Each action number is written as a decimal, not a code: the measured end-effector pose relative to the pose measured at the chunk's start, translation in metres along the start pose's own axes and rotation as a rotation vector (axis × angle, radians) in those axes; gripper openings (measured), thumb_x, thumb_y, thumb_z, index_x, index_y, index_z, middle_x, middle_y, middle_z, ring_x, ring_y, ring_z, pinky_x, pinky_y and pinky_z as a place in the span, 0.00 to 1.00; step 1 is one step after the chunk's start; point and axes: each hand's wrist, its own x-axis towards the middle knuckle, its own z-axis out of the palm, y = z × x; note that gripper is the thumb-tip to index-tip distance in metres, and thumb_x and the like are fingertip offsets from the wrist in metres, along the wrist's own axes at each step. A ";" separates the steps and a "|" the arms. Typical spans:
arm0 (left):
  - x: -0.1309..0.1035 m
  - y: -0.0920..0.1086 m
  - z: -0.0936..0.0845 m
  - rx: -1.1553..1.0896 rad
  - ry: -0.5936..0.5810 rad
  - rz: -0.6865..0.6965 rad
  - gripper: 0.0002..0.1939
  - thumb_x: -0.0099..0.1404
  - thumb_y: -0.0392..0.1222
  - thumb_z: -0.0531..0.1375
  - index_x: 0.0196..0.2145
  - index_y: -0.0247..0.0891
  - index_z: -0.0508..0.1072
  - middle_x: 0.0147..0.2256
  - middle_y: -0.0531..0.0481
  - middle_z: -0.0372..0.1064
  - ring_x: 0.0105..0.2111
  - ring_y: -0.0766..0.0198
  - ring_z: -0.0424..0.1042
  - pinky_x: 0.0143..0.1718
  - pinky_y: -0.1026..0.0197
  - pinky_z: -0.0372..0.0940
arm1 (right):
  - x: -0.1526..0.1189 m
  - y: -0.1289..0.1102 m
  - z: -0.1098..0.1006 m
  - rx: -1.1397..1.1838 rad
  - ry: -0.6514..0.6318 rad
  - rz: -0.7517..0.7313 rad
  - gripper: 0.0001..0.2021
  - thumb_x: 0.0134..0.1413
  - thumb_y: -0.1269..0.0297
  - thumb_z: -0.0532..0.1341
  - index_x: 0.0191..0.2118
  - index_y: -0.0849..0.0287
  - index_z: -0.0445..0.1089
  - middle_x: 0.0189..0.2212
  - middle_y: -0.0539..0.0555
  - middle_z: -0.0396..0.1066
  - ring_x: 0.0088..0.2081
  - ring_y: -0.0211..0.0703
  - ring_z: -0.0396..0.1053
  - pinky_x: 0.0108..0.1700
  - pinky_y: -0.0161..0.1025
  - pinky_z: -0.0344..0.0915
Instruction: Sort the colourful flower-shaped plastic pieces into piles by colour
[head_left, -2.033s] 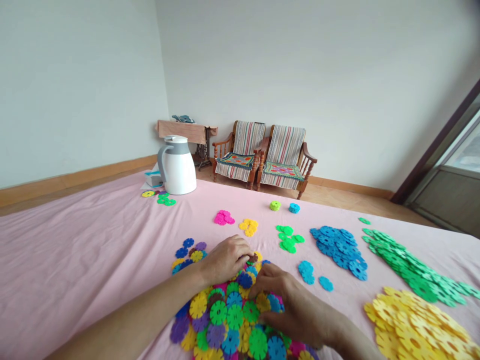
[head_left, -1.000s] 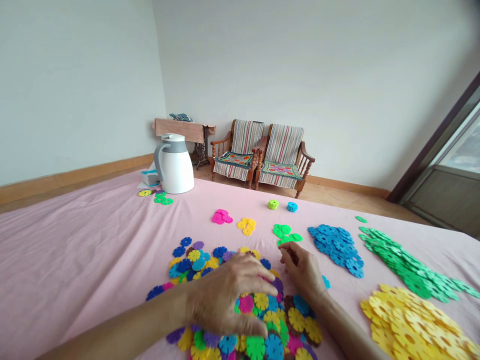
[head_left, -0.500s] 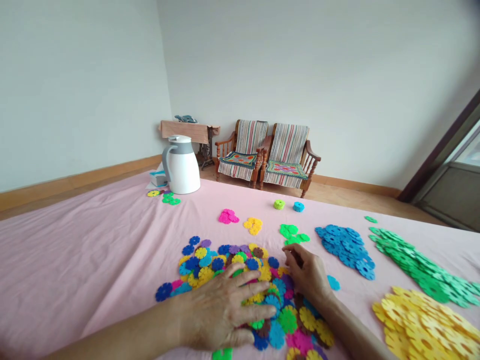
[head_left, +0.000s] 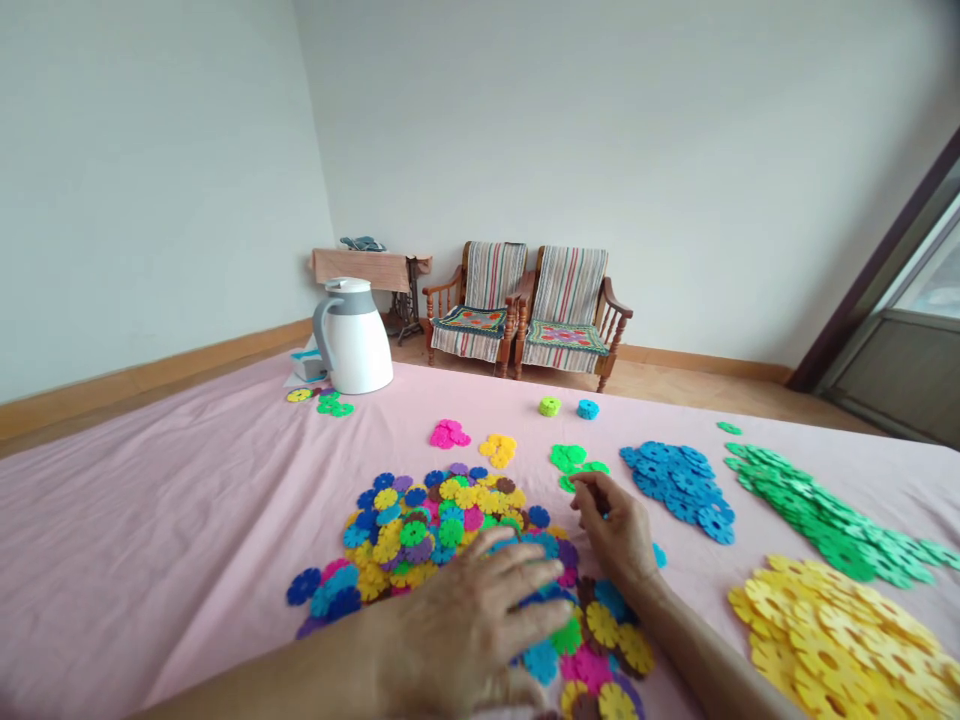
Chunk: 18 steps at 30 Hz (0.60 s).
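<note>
A mixed pile of plastic flower-shaped discs (head_left: 386,540) in many colours lies on the pink cloth. My left hand (head_left: 487,610) is over the near part of the pile, palm down with its fingers spread, and slightly blurred. At the pile's right edge is my right hand (head_left: 616,530), its thumb and fingers curled together. Whatever those fingers hold, if anything, cannot be made out. Its fingertips are beside a small group of bright green discs (head_left: 568,458). Partly behind the right wrist lies a single light blue disc (head_left: 659,555).
Sorted heaps of blue (head_left: 679,485), green (head_left: 821,515) and yellow discs (head_left: 840,640) cover the right side. Small pink (head_left: 450,434) and yellow groups (head_left: 498,450) lie farther back, near two short stacks. A white jug (head_left: 360,340) stands at the far left.
My left hand has shifted right and nearer me, uncovering more discs in the middle of the pile. The right hand stays by the bright green group. The view has turned slightly.
</note>
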 end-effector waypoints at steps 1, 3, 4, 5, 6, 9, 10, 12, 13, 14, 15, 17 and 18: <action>0.009 0.009 0.008 0.006 0.018 0.086 0.22 0.66 0.51 0.51 0.55 0.43 0.60 0.57 0.46 0.58 0.56 0.55 0.56 0.56 0.49 0.51 | 0.001 0.001 -0.001 0.013 0.013 0.004 0.15 0.54 0.54 0.52 0.36 0.60 0.69 0.21 0.51 0.69 0.22 0.38 0.66 0.26 0.33 0.61; 0.029 0.024 0.029 0.065 0.060 0.234 0.14 0.68 0.42 0.48 0.49 0.49 0.66 0.57 0.56 0.59 0.55 0.60 0.57 0.55 0.54 0.55 | 0.002 0.004 -0.002 0.037 0.047 0.008 0.15 0.54 0.54 0.52 0.36 0.61 0.69 0.22 0.52 0.69 0.23 0.39 0.66 0.26 0.33 0.62; 0.039 0.029 0.040 0.099 0.061 0.292 0.13 0.67 0.41 0.48 0.45 0.51 0.69 0.56 0.60 0.60 0.55 0.62 0.57 0.53 0.55 0.57 | 0.003 0.005 -0.003 0.044 0.065 0.011 0.15 0.53 0.54 0.53 0.37 0.61 0.69 0.22 0.52 0.69 0.23 0.39 0.67 0.26 0.33 0.62; 0.048 0.033 0.050 0.127 0.062 0.356 0.12 0.67 0.41 0.49 0.41 0.51 0.71 0.54 0.62 0.61 0.55 0.62 0.58 0.50 0.56 0.59 | 0.004 0.006 -0.004 0.047 0.080 0.014 0.15 0.53 0.54 0.53 0.37 0.61 0.69 0.21 0.52 0.69 0.23 0.39 0.67 0.26 0.33 0.62; 0.055 0.035 0.058 0.151 0.052 0.400 0.13 0.67 0.41 0.49 0.40 0.51 0.72 0.54 0.61 0.62 0.55 0.62 0.58 0.49 0.56 0.60 | 0.005 0.008 -0.005 0.046 0.093 0.017 0.15 0.53 0.55 0.53 0.36 0.61 0.69 0.22 0.52 0.69 0.24 0.39 0.67 0.26 0.33 0.62; 0.064 0.035 0.062 0.171 0.055 0.399 0.13 0.67 0.41 0.47 0.40 0.50 0.71 0.53 0.58 0.63 0.53 0.61 0.60 0.49 0.55 0.58 | 0.006 0.010 -0.007 0.036 0.105 0.025 0.15 0.53 0.55 0.53 0.36 0.61 0.69 0.21 0.52 0.69 0.23 0.39 0.66 0.25 0.33 0.61; 0.062 0.033 0.057 0.169 0.055 0.366 0.13 0.67 0.41 0.47 0.41 0.49 0.71 0.51 0.56 0.64 0.51 0.61 0.62 0.50 0.55 0.57 | 0.007 0.011 -0.007 0.036 0.104 0.024 0.14 0.53 0.55 0.53 0.36 0.61 0.68 0.21 0.51 0.69 0.23 0.39 0.66 0.26 0.33 0.61; 0.056 0.029 0.042 0.162 0.036 0.283 0.12 0.67 0.40 0.48 0.42 0.45 0.70 0.48 0.51 0.67 0.47 0.60 0.64 0.51 0.53 0.55 | 0.006 0.010 -0.006 0.039 0.098 0.017 0.14 0.53 0.56 0.53 0.35 0.61 0.68 0.21 0.51 0.69 0.23 0.38 0.66 0.26 0.33 0.61; 0.051 0.027 0.033 0.161 0.022 0.235 0.11 0.67 0.41 0.49 0.41 0.42 0.70 0.47 0.48 0.68 0.46 0.59 0.65 0.52 0.52 0.54 | 0.005 0.009 -0.006 0.040 0.092 0.014 0.14 0.54 0.56 0.53 0.36 0.61 0.68 0.21 0.51 0.69 0.23 0.38 0.65 0.26 0.33 0.61; 0.045 0.024 0.026 0.158 0.007 0.192 0.11 0.66 0.41 0.50 0.41 0.41 0.70 0.46 0.47 0.69 0.45 0.58 0.65 0.52 0.51 0.53 | 0.004 0.008 -0.005 0.038 0.085 0.011 0.14 0.54 0.56 0.53 0.36 0.61 0.68 0.21 0.50 0.68 0.22 0.37 0.64 0.26 0.33 0.60; 0.039 0.021 0.019 0.154 -0.004 0.144 0.10 0.65 0.41 0.52 0.41 0.40 0.70 0.44 0.46 0.69 0.45 0.57 0.64 0.52 0.51 0.53 | 0.004 0.008 -0.004 0.032 0.076 0.009 0.14 0.54 0.56 0.52 0.36 0.61 0.68 0.21 0.50 0.68 0.22 0.37 0.64 0.25 0.32 0.60; 0.028 0.014 0.010 0.138 -0.019 0.064 0.09 0.64 0.41 0.53 0.40 0.39 0.69 0.43 0.45 0.69 0.45 0.56 0.64 0.51 0.50 0.53 | 0.003 0.006 -0.003 0.013 0.064 0.005 0.14 0.54 0.56 0.52 0.36 0.61 0.68 0.20 0.50 0.68 0.21 0.36 0.63 0.24 0.32 0.59; 0.022 0.010 0.008 0.128 -0.018 0.028 0.09 0.64 0.41 0.53 0.40 0.38 0.69 0.42 0.45 0.69 0.44 0.57 0.64 0.51 0.51 0.53 | 0.002 0.006 -0.003 0.002 0.061 -0.001 0.14 0.54 0.56 0.52 0.36 0.61 0.68 0.20 0.50 0.68 0.21 0.36 0.62 0.24 0.32 0.59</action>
